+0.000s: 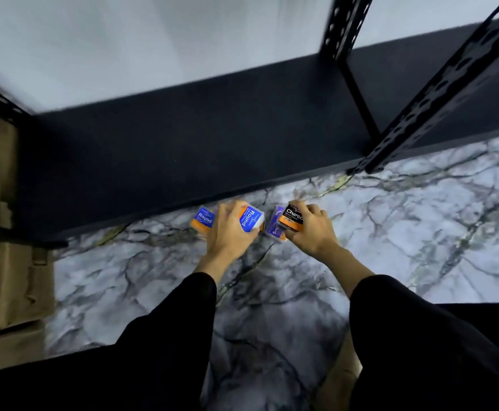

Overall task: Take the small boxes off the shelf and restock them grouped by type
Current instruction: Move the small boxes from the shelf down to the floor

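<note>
My left hand [231, 229] grips a blue and orange box marked "Round" [252, 218] just above the marble floor, in front of the black shelf board [183, 137]. A second blue "Round" box [203, 218] lies on the floor at that hand's left. My right hand [312, 229] holds a black and orange box marked "Charcoal" [293, 218]. A purple and orange box [276, 228] sits between the two hands, partly behind the black one. The shelf board itself shows no boxes on it.
Black perforated uprights [438, 93] of the shelf rise at the right. Tan cardboard cartons [2, 262] stand at the left beside the shelf. The marble-patterned floor [420, 232] spreads to the right. My dark sleeves and legs fill the bottom of the view.
</note>
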{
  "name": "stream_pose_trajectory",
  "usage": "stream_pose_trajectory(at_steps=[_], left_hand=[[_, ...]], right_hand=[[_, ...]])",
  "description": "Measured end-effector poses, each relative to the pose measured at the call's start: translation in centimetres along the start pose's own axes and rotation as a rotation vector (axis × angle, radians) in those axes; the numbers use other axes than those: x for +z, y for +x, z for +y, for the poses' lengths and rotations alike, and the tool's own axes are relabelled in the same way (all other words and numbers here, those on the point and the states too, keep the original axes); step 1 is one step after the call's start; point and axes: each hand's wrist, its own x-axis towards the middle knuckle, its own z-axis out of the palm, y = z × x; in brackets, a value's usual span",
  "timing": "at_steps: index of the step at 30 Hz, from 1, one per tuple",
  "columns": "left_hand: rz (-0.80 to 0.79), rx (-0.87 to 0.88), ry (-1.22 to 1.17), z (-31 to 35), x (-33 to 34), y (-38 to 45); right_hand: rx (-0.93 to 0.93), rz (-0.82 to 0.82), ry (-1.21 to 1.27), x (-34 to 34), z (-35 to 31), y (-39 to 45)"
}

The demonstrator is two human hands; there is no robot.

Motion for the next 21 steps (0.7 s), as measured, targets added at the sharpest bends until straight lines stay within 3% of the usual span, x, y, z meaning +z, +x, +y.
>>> stream_pose_trajectory(at_steps=[11, 21], left_hand=[[-0.112, 0.14, 0.136, -3.2, 4.9, 4.5], [-0.09, 0.105, 0.214, -3.3, 5.3, 4.9]], right_hand=[[-0.009, -0.017, -0.001, 3.5, 0.9, 3.6], [0.039, -0.035, -0.001, 4.3, 0.9, 4.0]])
